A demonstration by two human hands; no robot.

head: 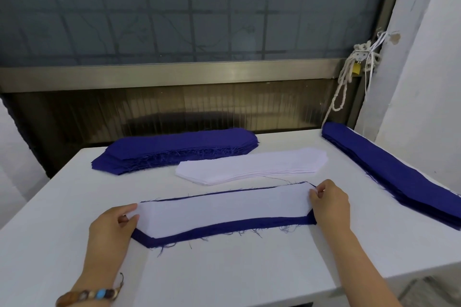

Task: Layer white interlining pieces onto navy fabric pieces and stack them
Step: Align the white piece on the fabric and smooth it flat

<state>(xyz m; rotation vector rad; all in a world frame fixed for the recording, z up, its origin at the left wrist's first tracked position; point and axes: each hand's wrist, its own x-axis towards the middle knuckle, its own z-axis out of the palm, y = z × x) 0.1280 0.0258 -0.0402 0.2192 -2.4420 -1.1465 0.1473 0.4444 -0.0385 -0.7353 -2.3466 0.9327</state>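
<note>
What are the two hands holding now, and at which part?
The white interlining piece, lying on the navy fabric piece. The left hand pinches its left end; the right hand pinches its right end.

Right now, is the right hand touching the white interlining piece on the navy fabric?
Touching: head view shows right hand pinching the white interlining piece at its end.

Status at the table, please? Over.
Left hand, right hand pinch ends of white interlining piece. Lies on navy piece, near navy edge showing. Nothing in the way.
</note>
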